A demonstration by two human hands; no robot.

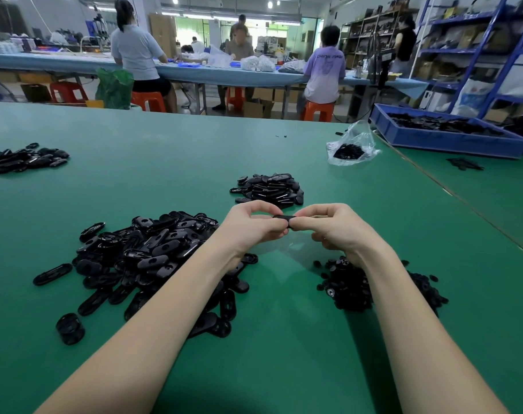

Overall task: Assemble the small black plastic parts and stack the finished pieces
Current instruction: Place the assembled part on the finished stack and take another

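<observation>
Far-left heap: a loose pile of glossy black oblong plastic shells (25, 158) is seen at the left edge of the green table (164, 150), well apart from the hands.
Near-left heap: a larger spread of black oval plastic housings (152, 255) lies under and beside the left forearm; some are turned open side up.
Left hand: the left hand (254, 225) is curled, thumb and fingers pinching one end of the held piece.
Held piece: a small black oblong plastic part (284, 218) is held above the table between both hands, in front of the middle heap; whether two parts are already joined cannot be told.
Right hand: the right hand (333, 227) is curled likewise, pinching the other end.
Middle heap: a pile of black oblong pieces (269, 188) lies just beyond the hands, judged to be the finished ones.
Near-right heap: small black round plastic inserts (352, 286) lie under the right wrist.
Far right: a clear plastic bag of black bits (351, 149) and a blue plastic crate of black parts (445, 132) are seen at the table's end.
Handling: the part is judged light, stiff and rather slippery; a pinch at the narrow ends suits it.
Obstruction: nothing stands between the hands and the middle heap, though the forearms hang over loose parts that could be scattered.
</observation>
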